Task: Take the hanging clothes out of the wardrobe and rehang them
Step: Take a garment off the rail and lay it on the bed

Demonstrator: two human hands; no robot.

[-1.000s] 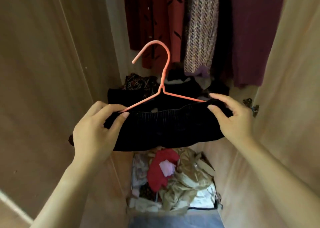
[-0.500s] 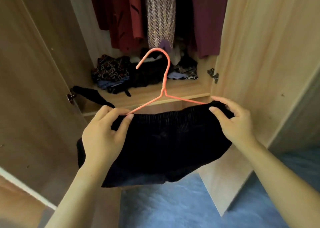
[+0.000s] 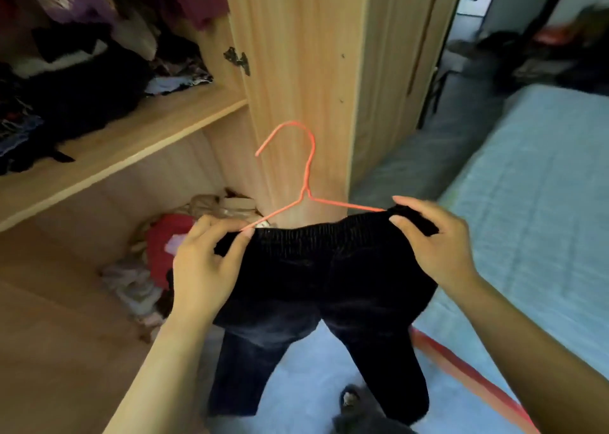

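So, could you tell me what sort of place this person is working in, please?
Most likely a bedroom: an open wooden wardrobe with clothes piled on its shelf stands on the left, and a bed with a pale blue cover lies to the right.

The black trousers (image 3: 329, 269) were a soft, matt cloth with fine ribbing like corduroy, gathered at the waistband and a little paler on the legs, while the hanger (image 3: 308, 170) was thin wire under a smooth coral-pink coating. The wardrobe door (image 3: 296, 54) and the shelf (image 3: 131, 130) were pale wood-grain board, smooth with a slight sheen, and the hinge (image 3: 238, 58) was dull dark metal. The bed cover (image 3: 534, 186) was light blue cloth, matt and stitched in quilted lines.
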